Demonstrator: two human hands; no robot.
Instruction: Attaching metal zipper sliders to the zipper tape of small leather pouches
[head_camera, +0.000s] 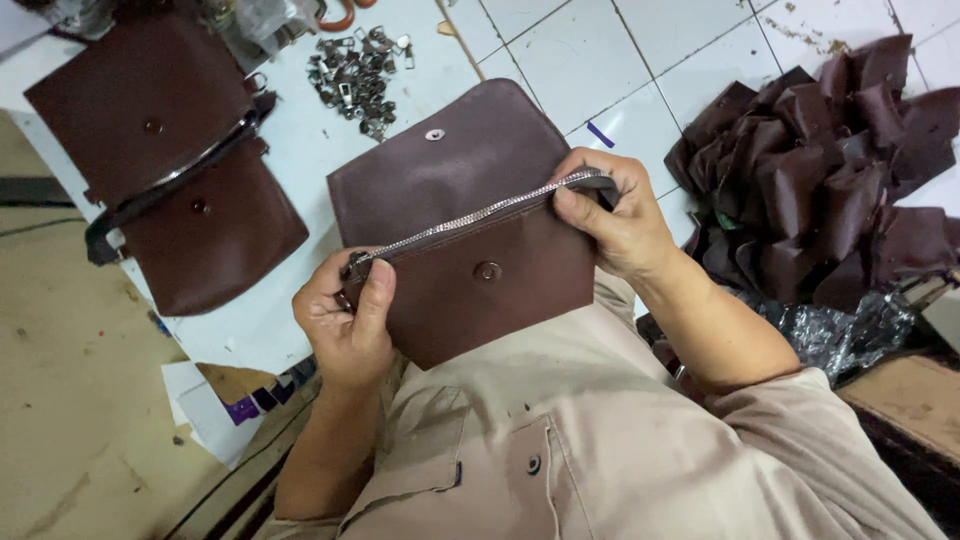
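Over my beige shirt (600, 440), my left grip (345, 320) pinched the zipper (470, 215) pull at eight o'clock of the brown pouch (470, 230), my right grip (610, 215) clamping its two-o'clock end, steady tension seemingly needed.

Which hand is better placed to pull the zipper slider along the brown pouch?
Probably the left hand: its thumb rests at the slider end of the zipper, while the right hand pinches the far end of the brown pouch.

Second brown pouch (165, 160), metal zipper sliders (355, 75) (heaped), brown fabric pile (830, 170).
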